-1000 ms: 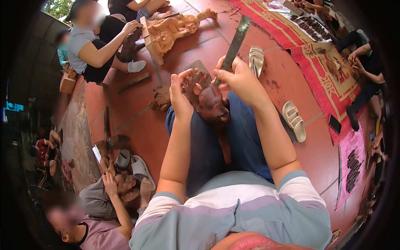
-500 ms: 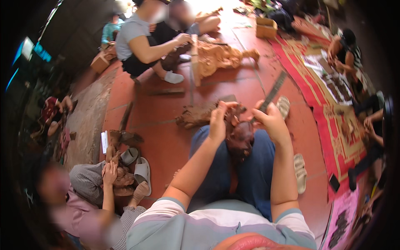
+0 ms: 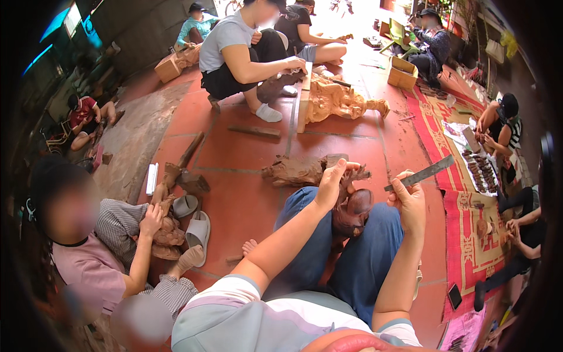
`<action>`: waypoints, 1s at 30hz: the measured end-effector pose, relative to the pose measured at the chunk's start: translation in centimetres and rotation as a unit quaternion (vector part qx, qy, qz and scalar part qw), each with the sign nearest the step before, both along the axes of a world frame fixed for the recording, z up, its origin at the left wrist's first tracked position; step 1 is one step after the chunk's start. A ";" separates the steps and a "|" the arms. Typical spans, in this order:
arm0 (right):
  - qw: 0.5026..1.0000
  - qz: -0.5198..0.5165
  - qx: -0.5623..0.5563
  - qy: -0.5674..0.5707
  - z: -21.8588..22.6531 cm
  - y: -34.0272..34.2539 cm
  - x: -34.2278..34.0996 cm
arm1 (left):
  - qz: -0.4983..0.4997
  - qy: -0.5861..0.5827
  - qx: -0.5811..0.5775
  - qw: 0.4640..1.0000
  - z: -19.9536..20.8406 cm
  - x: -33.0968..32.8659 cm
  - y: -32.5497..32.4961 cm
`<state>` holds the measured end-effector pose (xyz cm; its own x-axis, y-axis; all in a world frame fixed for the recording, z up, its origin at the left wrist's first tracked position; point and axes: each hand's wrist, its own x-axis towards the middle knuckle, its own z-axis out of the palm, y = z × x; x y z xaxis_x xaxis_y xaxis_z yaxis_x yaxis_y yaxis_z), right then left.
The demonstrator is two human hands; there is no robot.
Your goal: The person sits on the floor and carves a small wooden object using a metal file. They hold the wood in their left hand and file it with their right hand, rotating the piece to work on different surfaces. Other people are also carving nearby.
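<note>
Between my knees sits a dark reddish-brown wood carving [image 3: 353,212], with a rounded lower part and branching, finger-like shapes at its top. My left hand [image 3: 331,185] grips its upper left side; the fingers are partly hidden behind the wood. To the right of the carving and apart from it, my right hand [image 3: 409,202] pinches one end of a flat dark grey file [image 3: 433,171], between thumb and fingers. The file points up and to the right. Just beyond my knees a rough brown log piece [image 3: 296,171] lies on the tiles.
A person at left works on a wooden carving [image 3: 168,232] beside grey slippers [image 3: 198,234]. Ahead, another crouches at a large pale wood carving [image 3: 340,100]. A wooden strip [image 3: 254,131] lies on the tiled floor. Red-and-gold mats [image 3: 437,141] with a phone [image 3: 454,297] spread right.
My right hand has moved away from the carving to the right, and the file has tilted flatter. My left hand stays on the carving. The whole view has shifted, showing more ahead.
</note>
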<state>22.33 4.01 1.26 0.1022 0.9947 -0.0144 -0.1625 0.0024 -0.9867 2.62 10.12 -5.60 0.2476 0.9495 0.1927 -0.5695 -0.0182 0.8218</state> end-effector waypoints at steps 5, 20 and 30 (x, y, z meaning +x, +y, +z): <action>0.999 -0.037 0.005 0.015 2.6 -1.8 -2.5 | 0.020 0.000 0.003 1.000 0.2 0.1 -0.1; 0.995 0.059 0.019 -0.084 2.5 0.3 -3.9 | 0.010 0.034 0.011 0.999 0.0 -0.1 0.0; 0.996 0.082 0.008 -0.014 2.6 0.4 -3.6 | 0.010 0.028 0.006 1.000 0.1 -0.4 0.0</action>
